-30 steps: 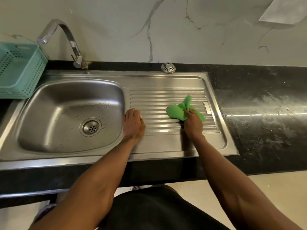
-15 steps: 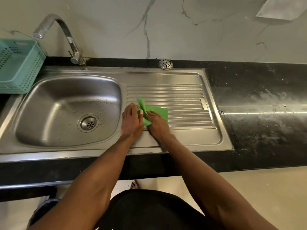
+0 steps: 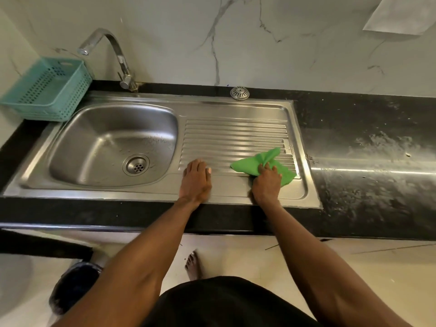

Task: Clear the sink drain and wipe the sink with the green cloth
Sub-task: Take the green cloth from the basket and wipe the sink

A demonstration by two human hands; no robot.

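Head view: cloth [image 3: 262,164] is gripped by the right hand [image 3: 266,185] near the drainboard's [image 3: 236,135] right edge; bare ridges lie beyond. Left hand [image 3: 195,181] is laid flat beside the basin [image 3: 77,142], with a basket [image 3: 47,90] at the far left.

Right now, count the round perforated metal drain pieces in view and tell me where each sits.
2. One is the drain set in the bottom of the sink basin. The other is a loose strainer cover on the black counter behind the drainboard. None appear hidden.

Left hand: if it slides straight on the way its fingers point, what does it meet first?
Probably only drainboard ribs, then the strainer at the back; the left hand lies flat.
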